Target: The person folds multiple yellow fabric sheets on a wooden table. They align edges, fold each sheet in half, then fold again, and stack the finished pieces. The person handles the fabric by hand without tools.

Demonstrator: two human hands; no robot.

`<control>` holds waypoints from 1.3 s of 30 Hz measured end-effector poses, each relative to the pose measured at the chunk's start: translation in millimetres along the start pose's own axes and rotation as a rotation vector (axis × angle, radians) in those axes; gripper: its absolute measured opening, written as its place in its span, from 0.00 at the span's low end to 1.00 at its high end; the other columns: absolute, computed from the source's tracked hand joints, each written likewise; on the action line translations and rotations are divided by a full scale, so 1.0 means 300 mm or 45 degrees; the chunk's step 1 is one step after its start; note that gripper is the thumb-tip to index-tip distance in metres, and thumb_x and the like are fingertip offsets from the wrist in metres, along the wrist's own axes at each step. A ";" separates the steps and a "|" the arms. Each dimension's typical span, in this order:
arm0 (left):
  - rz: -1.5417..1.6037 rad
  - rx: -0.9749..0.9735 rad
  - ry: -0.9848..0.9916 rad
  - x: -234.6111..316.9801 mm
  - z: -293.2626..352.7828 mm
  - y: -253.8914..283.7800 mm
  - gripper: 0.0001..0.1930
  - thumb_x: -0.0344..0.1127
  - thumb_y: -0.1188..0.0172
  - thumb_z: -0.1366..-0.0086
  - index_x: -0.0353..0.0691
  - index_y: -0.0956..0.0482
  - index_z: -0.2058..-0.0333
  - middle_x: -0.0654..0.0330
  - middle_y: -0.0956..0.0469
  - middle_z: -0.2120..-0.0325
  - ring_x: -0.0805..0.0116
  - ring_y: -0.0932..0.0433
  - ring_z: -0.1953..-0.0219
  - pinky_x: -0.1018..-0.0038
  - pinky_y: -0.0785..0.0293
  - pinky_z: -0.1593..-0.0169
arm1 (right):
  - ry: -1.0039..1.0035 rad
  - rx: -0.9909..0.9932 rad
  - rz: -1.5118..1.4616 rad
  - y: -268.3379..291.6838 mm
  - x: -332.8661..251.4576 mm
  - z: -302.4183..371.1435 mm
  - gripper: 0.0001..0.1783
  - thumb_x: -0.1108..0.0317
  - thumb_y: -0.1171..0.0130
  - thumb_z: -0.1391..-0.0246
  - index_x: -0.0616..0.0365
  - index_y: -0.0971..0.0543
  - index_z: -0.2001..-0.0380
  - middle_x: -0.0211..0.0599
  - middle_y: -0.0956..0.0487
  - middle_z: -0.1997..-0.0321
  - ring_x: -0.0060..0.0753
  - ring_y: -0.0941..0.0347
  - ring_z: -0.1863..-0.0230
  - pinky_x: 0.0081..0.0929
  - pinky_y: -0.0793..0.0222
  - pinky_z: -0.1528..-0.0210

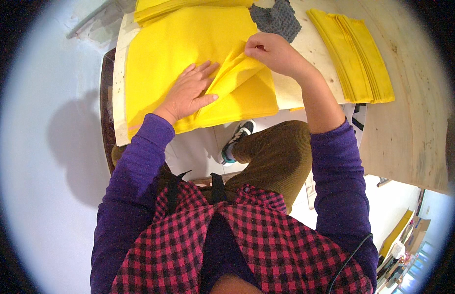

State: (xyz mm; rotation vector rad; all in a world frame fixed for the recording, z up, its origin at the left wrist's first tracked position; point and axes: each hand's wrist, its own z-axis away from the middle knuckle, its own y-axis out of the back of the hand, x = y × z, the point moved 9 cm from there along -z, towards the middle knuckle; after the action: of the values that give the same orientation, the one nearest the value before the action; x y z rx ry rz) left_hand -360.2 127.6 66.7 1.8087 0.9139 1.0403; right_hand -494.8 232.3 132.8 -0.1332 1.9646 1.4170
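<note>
A broad sheet of yellow cloth (164, 54) lies spread over the wooden table, its near edge hanging slightly past the table's front. My left hand (189, 93) rests flat on it, fingers apart, pressing beside a raised fold. On the right, my right hand (272, 53) pinches the edge of the cloth and lifts it, so a loose flap slants between both hands. Whether the lifted flap is one layer or more, I cannot tell. A dark grey textured cloth (276, 19) lies crumpled just beyond my right hand.
To the right, a neat stack of folded yellow cloth (355, 56) sits on the wooden tabletop (313, 83). More folded yellow cloth (164, 11) lies at the far left. A pale wall (46, 161) closes in the left side. My shoe (236, 139) shows beneath the table edge.
</note>
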 end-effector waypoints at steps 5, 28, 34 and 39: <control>0.046 0.015 0.039 -0.013 0.006 -0.008 0.24 0.51 0.52 0.36 0.31 0.24 0.61 0.54 0.39 0.37 0.54 0.44 0.34 0.57 0.53 0.33 | -0.128 0.261 -0.127 0.059 0.063 0.090 0.22 0.64 0.36 0.51 0.54 0.25 0.51 0.34 0.23 0.52 0.29 0.28 0.53 0.27 0.32 0.50; -0.050 -0.055 0.023 0.029 0.007 0.009 0.34 0.61 0.51 0.38 0.51 0.36 0.37 0.53 0.42 0.35 0.53 0.48 0.32 0.55 0.58 0.31 | 0.128 0.461 -0.172 -0.108 0.102 0.246 0.30 0.70 0.27 0.66 0.49 0.22 0.53 0.40 0.27 0.43 0.43 0.34 0.38 0.42 0.47 0.32; -0.056 -0.039 0.043 0.007 0.020 -0.016 0.36 0.67 0.59 0.36 0.52 0.40 0.36 0.54 0.46 0.33 0.53 0.52 0.30 0.51 0.62 0.31 | 0.072 0.389 -0.226 -0.126 0.144 0.247 0.17 0.70 0.29 0.62 0.47 0.18 0.64 0.32 0.19 0.54 0.38 0.30 0.41 0.45 0.55 0.30; 0.008 -0.040 0.059 -0.007 0.019 -0.035 0.35 0.65 0.60 0.35 0.52 0.40 0.36 0.56 0.46 0.33 0.54 0.53 0.30 0.50 0.64 0.31 | 0.058 0.374 -0.258 -0.152 0.161 0.260 0.14 0.74 0.33 0.60 0.47 0.17 0.66 0.31 0.18 0.54 0.36 0.30 0.40 0.44 0.58 0.29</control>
State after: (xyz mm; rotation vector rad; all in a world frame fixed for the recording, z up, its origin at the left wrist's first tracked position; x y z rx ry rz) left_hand -357.8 127.9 54.8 1.7692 0.9150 1.0992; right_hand -473.0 296.4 56.1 -0.2245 2.1065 0.9937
